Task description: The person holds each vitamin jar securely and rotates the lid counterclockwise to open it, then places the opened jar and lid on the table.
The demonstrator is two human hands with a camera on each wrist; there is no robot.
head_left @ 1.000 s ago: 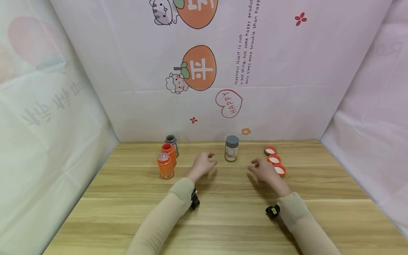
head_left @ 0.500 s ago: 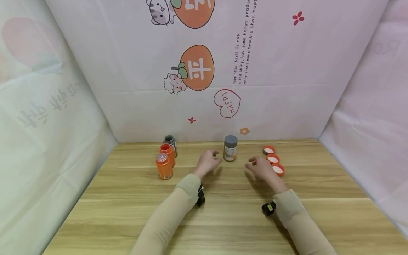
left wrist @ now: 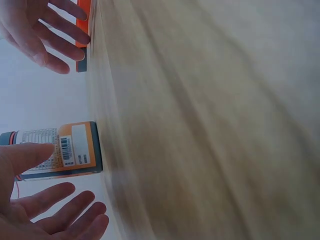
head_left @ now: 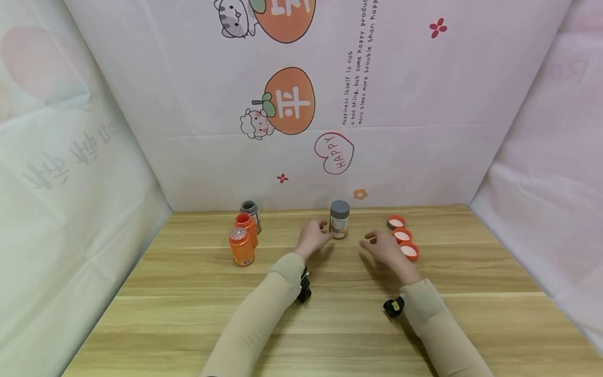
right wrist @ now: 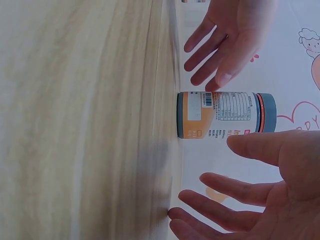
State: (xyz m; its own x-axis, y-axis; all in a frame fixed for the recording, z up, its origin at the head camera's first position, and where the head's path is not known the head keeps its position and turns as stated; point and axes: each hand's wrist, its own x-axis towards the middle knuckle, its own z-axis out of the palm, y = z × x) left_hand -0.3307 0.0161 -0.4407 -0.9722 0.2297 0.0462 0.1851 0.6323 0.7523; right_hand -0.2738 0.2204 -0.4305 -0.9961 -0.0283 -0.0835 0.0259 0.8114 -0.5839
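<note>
A lidded bottle with a grey cap and a white-and-orange label stands upright near the back of the table. Just left of it is my left hand, thumb and fingers spread; in the left wrist view, its thumb overlaps the bottle. Whether it touches cannot be told. On the other side, my right hand hovers apart from the bottle with loosely bent fingers, holding nothing. The right wrist view shows both hands flanking the bottle.
At the left stand two orange bottles and a grey one behind them; the rear two are uncapped. Three caps lie upturned in a row beyond my right hand. A printed white cloth hangs behind the table.
My left hand has moved rightward, closing the gap to the grey-capped bottle. My right hand has barely shifted. The whole head view has drifted slightly left.
</note>
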